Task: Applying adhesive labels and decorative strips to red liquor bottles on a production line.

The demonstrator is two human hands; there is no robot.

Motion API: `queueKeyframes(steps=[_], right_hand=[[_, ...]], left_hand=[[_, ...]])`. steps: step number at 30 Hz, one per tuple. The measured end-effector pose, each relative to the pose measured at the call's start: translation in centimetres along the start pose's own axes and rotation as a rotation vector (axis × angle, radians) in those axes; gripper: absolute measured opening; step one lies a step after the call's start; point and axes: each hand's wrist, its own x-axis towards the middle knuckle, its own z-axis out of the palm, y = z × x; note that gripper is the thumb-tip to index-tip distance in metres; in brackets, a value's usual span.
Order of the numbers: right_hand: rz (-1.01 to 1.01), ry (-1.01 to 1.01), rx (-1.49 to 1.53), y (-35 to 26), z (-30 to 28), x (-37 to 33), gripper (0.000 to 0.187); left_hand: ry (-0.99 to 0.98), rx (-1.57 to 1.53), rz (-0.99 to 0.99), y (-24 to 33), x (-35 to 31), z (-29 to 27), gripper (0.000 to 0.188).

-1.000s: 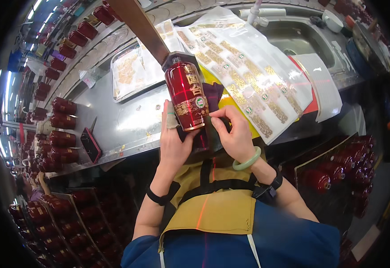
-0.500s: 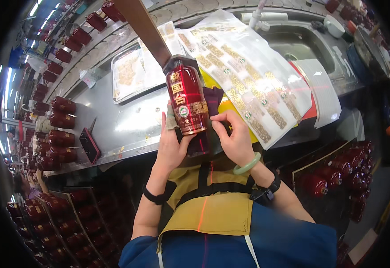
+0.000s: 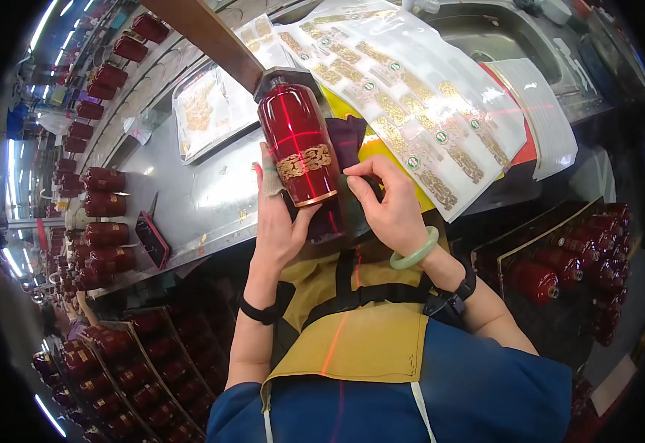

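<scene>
Item: one red bottle [image 3: 293,125], glossy, with a gold patterned band [image 3: 304,161] round its lower body. Location: in front of the person, over the near edge of the steel bench [image 3: 204,214]; neck end at the dark faceted collar [image 3: 277,72] on the brown bar [image 3: 208,40], base toward the person.

Handling, as judged: probably glass, therefore stiff, breakable and moderately heavy; the smooth, shiny wall likely slides readily under dry skin. The gold band appears thin and best spared from rubbing.

Hold points, recommended: base rim and plain lower wall, with the neck end kept steadied; a grip on the base alone would probably let the far end swing.

Left hand [image 3: 278,225]: partly curled about the lower left of the bottle, thumb at the base, a pale cloth finger cover [image 3: 271,177] against the side — a sensible aid to friction.

Right hand [image 3: 392,210]: just beside the bottle's lower right, thumb and forefinger drawn nearly together; whether a thin piece lies between them, or the tips touch the wall, cannot be told at this angle.

Adjacent stock: white sheet of gold decals [image 3: 429,111], to the right — flat, presumably flimsy.
</scene>
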Motion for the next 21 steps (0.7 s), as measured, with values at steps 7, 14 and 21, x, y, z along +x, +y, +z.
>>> queueKeyframes(steps=[7,14,21], right_hand=[[0.028,-0.007,0.008,0.0,0.0,-0.2,0.011],[0.060,-0.040,0.052,-0.2,0.1,0.0,0.011],[0.024,-0.030,0.015,-0.3,-0.1,-0.3,0.011]], left_hand=[[0.022,0.512,0.335,4.2,2.2,0.5,0.097],[0.099,0.233,0.178,0.7,-0.2,-0.6,0.091],[0.113,0.420,0.222,3.5,1.5,1.1,0.099]])
